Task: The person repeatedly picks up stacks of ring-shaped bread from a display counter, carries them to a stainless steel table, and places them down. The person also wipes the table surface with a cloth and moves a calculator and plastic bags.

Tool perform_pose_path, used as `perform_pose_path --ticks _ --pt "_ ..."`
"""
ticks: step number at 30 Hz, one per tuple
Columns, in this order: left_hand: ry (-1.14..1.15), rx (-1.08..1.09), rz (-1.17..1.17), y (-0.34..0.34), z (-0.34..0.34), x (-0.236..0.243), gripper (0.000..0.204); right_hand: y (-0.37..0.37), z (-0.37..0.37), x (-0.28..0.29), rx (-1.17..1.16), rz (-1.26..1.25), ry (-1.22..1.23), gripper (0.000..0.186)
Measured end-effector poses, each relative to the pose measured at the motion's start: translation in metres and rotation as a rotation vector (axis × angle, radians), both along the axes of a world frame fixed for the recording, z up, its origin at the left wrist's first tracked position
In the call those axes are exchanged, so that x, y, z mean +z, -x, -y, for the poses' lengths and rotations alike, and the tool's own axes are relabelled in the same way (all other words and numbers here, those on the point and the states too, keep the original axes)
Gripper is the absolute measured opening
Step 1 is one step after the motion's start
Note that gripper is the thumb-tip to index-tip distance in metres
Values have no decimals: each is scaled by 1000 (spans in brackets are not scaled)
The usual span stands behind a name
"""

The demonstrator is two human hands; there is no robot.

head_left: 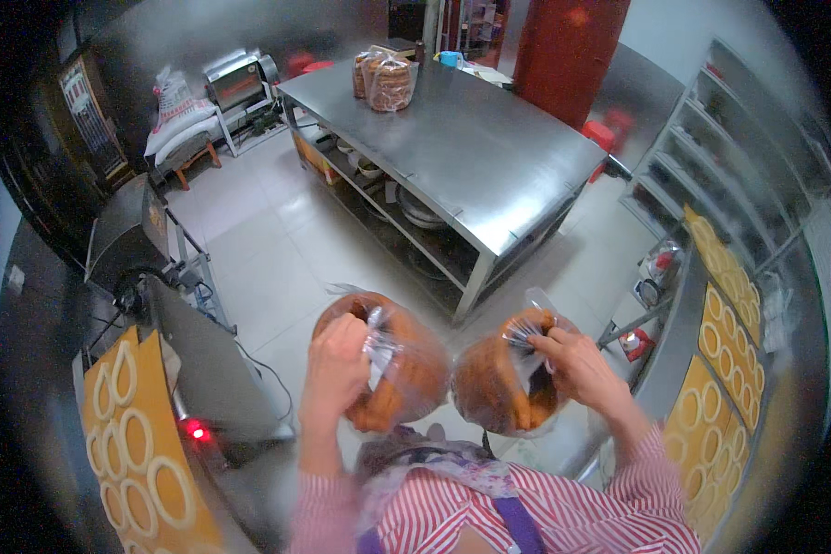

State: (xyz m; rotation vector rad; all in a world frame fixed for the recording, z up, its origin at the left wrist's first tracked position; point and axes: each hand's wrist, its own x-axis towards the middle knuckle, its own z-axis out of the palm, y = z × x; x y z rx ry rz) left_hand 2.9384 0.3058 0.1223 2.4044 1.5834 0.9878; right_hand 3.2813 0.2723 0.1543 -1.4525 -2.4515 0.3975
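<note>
Clear plastic all round: a bulging see-through bag of golden-brown baked goods hangs between six and seven o'clock, left hand fingers clamped on its bunched neck. Right hand pinches a matching see-through bag between four and five, probably keeping it closed, contents unsquashed. Long stainless-steel table at twelve props up similar filled bags.
</note>
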Motion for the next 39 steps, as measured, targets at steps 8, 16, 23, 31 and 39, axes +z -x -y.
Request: perform_pose_path --ticks 8,16,23,31,39 --pt "-52 -34 21 47 -224 18 9 23 -252 20 -32 -8 -67 53" --pt "-134 -165 -10 95 -446 44 8 67 -479 35 -84 -35 -188 47" --pt "-134 -226 -40 121 -625 49 9 95 -668 13 -211 -105 -62 48" --pt "-143 -248 -6 119 -813 48 10 100 -858 -20 -127 -183 -279 29" --pt "-89 -277 -165 128 -963 40 10 115 -990 -41 -237 -92 -167 45"
